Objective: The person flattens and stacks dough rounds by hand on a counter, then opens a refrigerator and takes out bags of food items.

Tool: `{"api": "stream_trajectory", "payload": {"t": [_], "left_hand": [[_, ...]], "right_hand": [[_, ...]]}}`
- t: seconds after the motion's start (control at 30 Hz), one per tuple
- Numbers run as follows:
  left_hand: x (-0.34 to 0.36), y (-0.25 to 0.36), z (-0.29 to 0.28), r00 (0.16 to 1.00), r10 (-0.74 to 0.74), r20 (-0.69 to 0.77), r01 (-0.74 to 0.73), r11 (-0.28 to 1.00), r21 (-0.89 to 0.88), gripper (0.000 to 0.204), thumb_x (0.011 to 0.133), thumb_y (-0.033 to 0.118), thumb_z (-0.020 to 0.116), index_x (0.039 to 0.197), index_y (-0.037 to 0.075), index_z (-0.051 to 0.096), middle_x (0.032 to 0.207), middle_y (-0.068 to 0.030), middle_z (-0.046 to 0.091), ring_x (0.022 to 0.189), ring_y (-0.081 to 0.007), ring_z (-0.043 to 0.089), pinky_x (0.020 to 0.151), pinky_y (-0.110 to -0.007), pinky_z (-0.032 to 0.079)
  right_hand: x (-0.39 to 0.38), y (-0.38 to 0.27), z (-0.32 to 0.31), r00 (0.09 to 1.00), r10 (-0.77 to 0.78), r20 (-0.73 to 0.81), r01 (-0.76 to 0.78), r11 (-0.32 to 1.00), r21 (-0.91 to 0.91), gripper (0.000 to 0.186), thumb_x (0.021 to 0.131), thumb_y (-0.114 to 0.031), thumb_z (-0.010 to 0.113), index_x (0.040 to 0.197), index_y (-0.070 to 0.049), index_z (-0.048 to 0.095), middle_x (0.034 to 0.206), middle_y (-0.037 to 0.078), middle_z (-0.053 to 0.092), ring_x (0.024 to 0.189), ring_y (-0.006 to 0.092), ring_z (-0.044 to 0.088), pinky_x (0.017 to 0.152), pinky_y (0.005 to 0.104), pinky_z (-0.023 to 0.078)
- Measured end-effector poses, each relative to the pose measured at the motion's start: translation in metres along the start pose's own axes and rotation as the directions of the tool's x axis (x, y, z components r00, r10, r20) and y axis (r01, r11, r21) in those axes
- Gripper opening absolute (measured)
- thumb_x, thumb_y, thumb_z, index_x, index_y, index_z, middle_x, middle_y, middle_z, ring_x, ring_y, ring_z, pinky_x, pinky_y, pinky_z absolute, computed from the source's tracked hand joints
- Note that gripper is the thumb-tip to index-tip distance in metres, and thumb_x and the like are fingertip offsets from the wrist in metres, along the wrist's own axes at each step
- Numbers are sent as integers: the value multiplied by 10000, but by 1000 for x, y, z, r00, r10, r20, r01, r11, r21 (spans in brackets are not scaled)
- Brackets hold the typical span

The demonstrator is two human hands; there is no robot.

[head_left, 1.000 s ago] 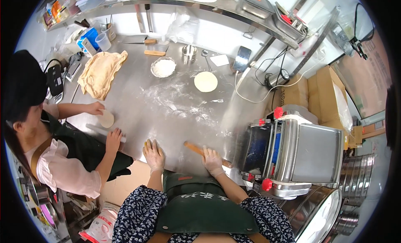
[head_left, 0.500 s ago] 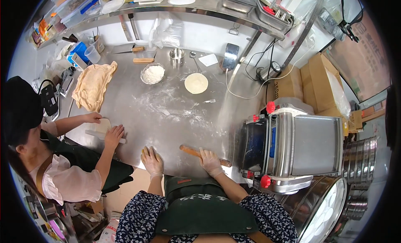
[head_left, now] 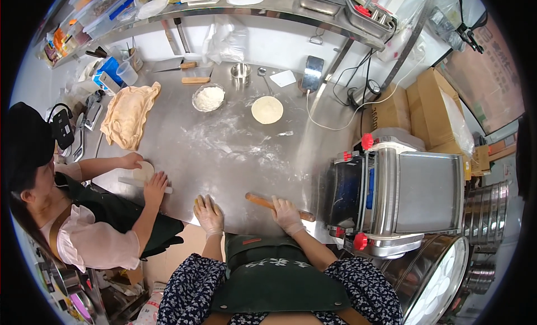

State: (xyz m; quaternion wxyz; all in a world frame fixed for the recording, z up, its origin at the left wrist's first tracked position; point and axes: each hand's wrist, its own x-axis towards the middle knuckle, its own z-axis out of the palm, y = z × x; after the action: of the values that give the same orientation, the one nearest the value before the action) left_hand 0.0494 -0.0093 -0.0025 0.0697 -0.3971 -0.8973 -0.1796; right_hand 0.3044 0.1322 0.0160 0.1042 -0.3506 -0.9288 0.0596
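Note:
My left hand (head_left: pixel 208 216), in a thin clear glove, rests at the near edge of the steel table (head_left: pixel 235 174). Its fingers lie stretched out and nothing shows in them. To its right, my gloved right hand (head_left: pixel 286 215) lies over a wooden rolling pin (head_left: pixel 258 200) and holds it against the tabletop. The pin slants, its left end farther from me. Farther up the table lies a round, pale dough sheet (head_left: pixel 267 110), beside a glass bowl of white flour (head_left: pixel 208 98). Loose flour is smeared across the middle.
At my left a co-worker (head_left: pixel 103 205) handles a small dough round (head_left: pixel 144 172) and a white rolling pin (head_left: pixel 130 182). A large dough slab (head_left: pixel 130 114) lies beyond. On the right stands a roller machine (head_left: pixel 386 193). A phone (head_left: pixel 312 73) with a cable leans at the back.
The view has shifted slightly, so everything sits a little farther right. The co-worker's hands and dough round have moved slightly. My hands and the wooden rolling pin stay in place on the table.

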Motion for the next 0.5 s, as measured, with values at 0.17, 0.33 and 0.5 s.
{"api": "stream_trajectory", "payload": {"t": [0.17,0.33,0.5], "left_hand": [[2,3,-3,1000,0,8,0,1000,6,467,873,188,578,1319,64,520,1414,-224,453,1320,-422,408,1116,-552,297],[1,3,-5,1000,6,2,-6,1000,23,456,879,189,571,1314,58,526,1409,-222,457,1313,-423,412,1107,-545,312],[1,3,-4,1000,12,12,-12,1000,7,470,868,182,575,1316,51,524,1409,-230,456,1321,-422,408,1111,-553,303]], "right_hand": [[0,1,2,999,-15,-47,15,1000,-12,529,834,-283,654,1303,-54,568,961,66,594,828,244,583,724,378,508],[-1,1,2,998,-18,-53,17,1000,-13,532,827,-286,657,1302,-63,570,959,59,591,825,238,581,717,375,506],[-2,2,3,998,-18,-58,17,1000,-19,551,813,-289,667,1307,-67,566,952,56,584,820,234,578,711,374,504]]}}
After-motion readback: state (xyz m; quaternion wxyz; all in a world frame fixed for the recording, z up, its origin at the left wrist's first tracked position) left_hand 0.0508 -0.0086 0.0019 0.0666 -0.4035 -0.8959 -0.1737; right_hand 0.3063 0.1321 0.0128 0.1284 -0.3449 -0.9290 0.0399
